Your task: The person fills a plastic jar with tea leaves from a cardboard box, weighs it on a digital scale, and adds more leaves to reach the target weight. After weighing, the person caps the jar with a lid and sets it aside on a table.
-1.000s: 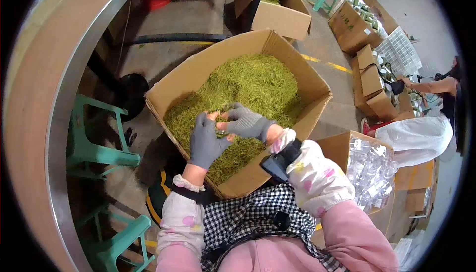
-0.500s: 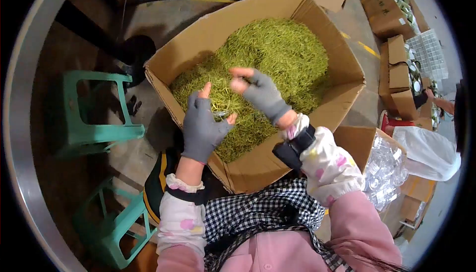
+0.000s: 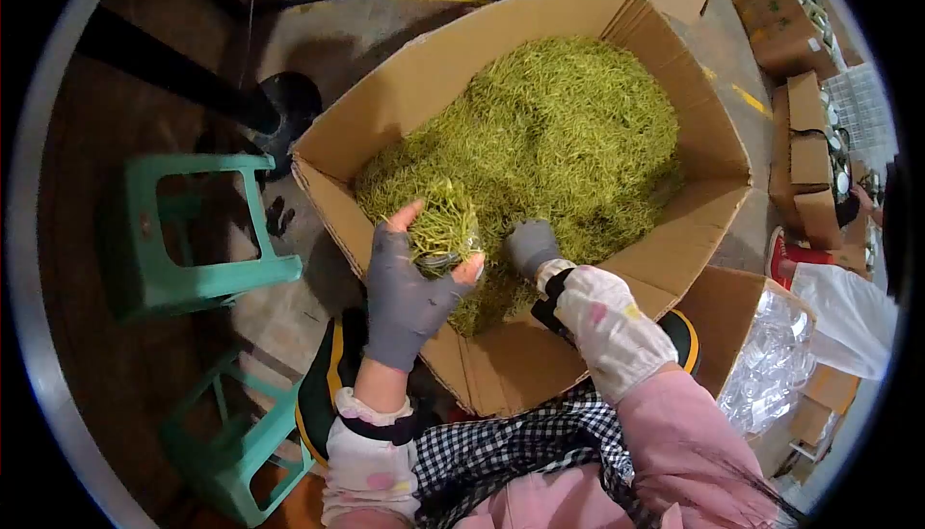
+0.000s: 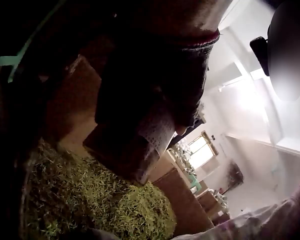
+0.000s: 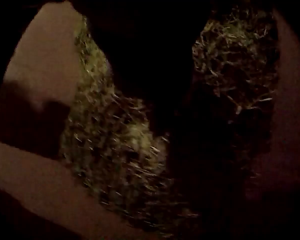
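Observation:
My left hand (image 3: pixel 409 293), in a grey fingerless glove, grips a small clear container (image 3: pixel 443 261) with thumb and fingers round its side. Green dried shreds (image 3: pixel 441 219) fill it and stick up at its mouth. To its right, my gloved right hand (image 3: pixel 532 245) reaches down into the heap of green shreds (image 3: pixel 578 115), and its fingertips are hidden there. The heap lies in a large open cardboard box (image 3: pixel 665 230). In the left wrist view the left hand (image 4: pixel 155 90) is a dark shape over the heap; the right wrist view is very dark.
Green plastic stools (image 3: pixel 207 283) stand at the left beside a black post (image 3: pixel 173 71). A carton of clear plastic containers (image 3: pixel 771 356) is at the right. Farther right, another person's white-clothed leg (image 3: pixel 838 317) shows near more cartons (image 3: pixel 809 153).
My right hand has gone from beside the container's mouth, fingers spread, down into the heap. The left hand keeps hold of the container, now seen fuller at its mouth. The head view has shifted.

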`<state>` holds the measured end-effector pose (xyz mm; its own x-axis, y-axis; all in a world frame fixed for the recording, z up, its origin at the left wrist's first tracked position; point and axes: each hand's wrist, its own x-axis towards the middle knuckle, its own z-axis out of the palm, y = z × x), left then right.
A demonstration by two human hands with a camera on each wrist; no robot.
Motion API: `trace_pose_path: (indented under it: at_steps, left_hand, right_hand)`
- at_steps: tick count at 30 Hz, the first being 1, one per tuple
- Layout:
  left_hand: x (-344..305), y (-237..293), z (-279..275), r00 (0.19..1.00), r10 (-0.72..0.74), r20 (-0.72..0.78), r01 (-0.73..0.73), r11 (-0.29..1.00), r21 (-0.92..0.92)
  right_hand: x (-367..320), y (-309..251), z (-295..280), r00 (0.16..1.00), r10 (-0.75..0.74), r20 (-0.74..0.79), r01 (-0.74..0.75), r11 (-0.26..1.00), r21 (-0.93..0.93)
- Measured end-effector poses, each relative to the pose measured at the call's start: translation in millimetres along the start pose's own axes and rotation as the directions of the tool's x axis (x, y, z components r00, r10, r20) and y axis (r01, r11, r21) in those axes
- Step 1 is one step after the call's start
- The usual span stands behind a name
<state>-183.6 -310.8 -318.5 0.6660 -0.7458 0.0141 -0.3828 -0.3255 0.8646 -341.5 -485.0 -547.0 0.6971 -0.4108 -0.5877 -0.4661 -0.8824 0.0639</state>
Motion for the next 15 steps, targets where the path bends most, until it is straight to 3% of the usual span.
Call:
trace_pose_path:
  at_steps: [2,3,4,5,6,7,9,10,11,13,14,15]
  left_hand:
    - [-1.9,4.3,2.9,0.999,0.046,0.000,-0.046,0.994,0.095]
    - [-5.2,7.3,4.3,0.997,0.075,0.007,-0.075,0.978,0.193]
    - [-7.4,0.3,7.4,0.994,0.097,0.053,-0.106,0.970,0.221]
    - [-9.4,-3.3,10.2,0.993,0.105,0.051,-0.114,0.971,0.210]
    - [-10.1,-4.4,12.8,0.992,0.045,0.117,-0.076,0.959,0.273]
    - [-9.3,-3.0,15.9,0.984,-0.015,0.175,-0.046,0.940,0.338]
    - [-9.1,3.5,21.2,0.977,-0.006,0.214,-0.071,0.934,0.351]
    - [-9.4,7.1,21.5,0.966,-0.021,0.257,-0.081,0.922,0.378]
    - [-10.3,11.3,23.3,0.969,0.002,0.246,-0.097,0.921,0.376]
    - [-14.4,24.5,25.4,0.940,0.147,0.309,-0.283,0.841,0.462]
    - [-19.5,32.9,21.2,0.932,0.182,0.314,-0.312,0.843,0.438]
    - [-25.4,32.1,21.8,0.931,0.207,0.302,-0.328,0.836,0.439]
  right_hand:
    - [0.8,19.3,-15.2,0.992,0.124,-0.015,-0.112,0.938,0.328]
    - [-4.2,26.2,-31.9,0.991,0.129,-0.016,-0.117,0.939,0.322]
    - [-11.5,36.6,-49.2,0.982,0.191,0.014,-0.149,0.720,0.677]
    - [-24.8,43.9,-68.5,0.969,0.238,0.060,-0.149,0.376,0.915]
    - [-37.6,46.5,-83.7,0.951,0.309,-0.021,-0.021,0.132,0.991]
    - [-55.7,45.3,-107.3,0.946,0.323,-0.035,-0.012,0.142,0.990]
    - [-92.0,32.5,-148.5,0.927,0.356,-0.117,0.193,-0.188,0.963]
    - [-101.0,24.7,-155.9,0.915,0.383,-0.128,0.160,-0.050,0.986]
    - [-108.3,12.6,-161.1,0.908,0.390,-0.152,0.182,-0.041,0.982]
    - [-117.9,-9.0,-163.5,0.889,0.375,-0.262,0.177,0.247,0.953]
    - [-123.4,-11.0,-162.2,0.818,0.334,-0.469,0.312,0.428,0.848]
    - [-138.0,-10.8,-174.0,0.802,0.338,-0.491,0.328,0.438,0.837]
